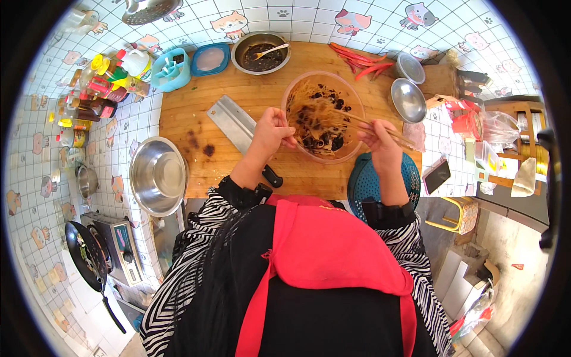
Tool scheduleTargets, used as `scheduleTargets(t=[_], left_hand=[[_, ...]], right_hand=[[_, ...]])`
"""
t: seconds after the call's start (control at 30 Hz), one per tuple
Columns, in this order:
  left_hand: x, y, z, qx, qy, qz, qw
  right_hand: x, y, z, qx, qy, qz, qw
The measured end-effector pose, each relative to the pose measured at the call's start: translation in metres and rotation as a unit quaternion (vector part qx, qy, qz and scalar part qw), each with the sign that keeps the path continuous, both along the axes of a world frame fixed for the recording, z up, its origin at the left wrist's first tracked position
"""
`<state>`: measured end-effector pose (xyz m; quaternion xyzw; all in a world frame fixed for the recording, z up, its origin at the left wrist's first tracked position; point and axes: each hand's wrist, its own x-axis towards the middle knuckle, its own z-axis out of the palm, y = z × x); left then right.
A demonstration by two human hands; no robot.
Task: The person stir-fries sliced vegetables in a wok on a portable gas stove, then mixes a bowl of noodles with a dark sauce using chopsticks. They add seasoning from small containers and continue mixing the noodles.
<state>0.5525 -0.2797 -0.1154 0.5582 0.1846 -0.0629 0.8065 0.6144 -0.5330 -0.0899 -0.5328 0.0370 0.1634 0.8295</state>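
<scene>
A translucent plastic bowl [359,96] stands on the wooden board, holding a dark, shredded food mixture [319,114] that looks blurred in its upper part. With fingers and thumb, my left hand [272,134] grips the bowl's left rim. My right hand [383,145] holds wooden chopsticks [357,117], whose tips reach into the mixture. Partly under my left forearm lies a broad-bladed kitchen knife [229,118], its black handle pointing toward me. Below my right hand is a blue perforated basket [408,178], partly covered by my wrist.
Behind the bowl sit a metal bowl of dark sauce [263,62] with a spoon and some red chillies [357,58]. A large steel basin [158,176] is at left, near several bottles [107,89]. At right are a small metal bowl [408,100], a knife block [439,82] and a phone [436,176].
</scene>
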Motion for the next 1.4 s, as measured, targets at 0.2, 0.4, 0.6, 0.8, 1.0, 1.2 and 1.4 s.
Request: scheduleTargets(t=[0.2, 0.4, 0.6, 0.8, 1.0, 1.2, 1.4], left_hand=[[-0.002, 0.001, -0.005, -0.012, 0.011, 0.025, 1.000], [-0.003, 0.009, -0.012, -0.044, 0.019, 0.022, 0.999], [-0.001, 0.000, -0.003, -0.028, 0.006, 0.018, 0.999], [0.002, -0.005, 0.006, 0.008, -0.009, 0.012, 1.000], [0.007, 0.002, 0.004, -0.002, -0.008, 0.010, 1.000], [0.008, 0.010, 0.001, -0.036, 0.015, 0.028, 0.999], [0.007, 0.010, -0.005, -0.044, 0.012, 0.030, 0.999]], right_hand=[[-0.008, 0.024, -0.001, -0.188, -0.191, 0.074, 0.961], [0.010, -0.014, 0.042, -0.277, -0.151, 0.017, 0.949], [0.040, -0.013, 0.008, -0.183, -0.072, -0.096, 0.976], [0.030, 0.019, -0.006, -0.060, -0.077, -0.005, 0.995], [0.005, 0.006, 0.028, -0.169, -0.149, 0.115, 0.967], [-0.012, -0.033, 0.040, -0.228, -0.164, 0.137, 0.950], [-0.015, -0.049, 0.046, -0.260, -0.148, 0.109, 0.948]])
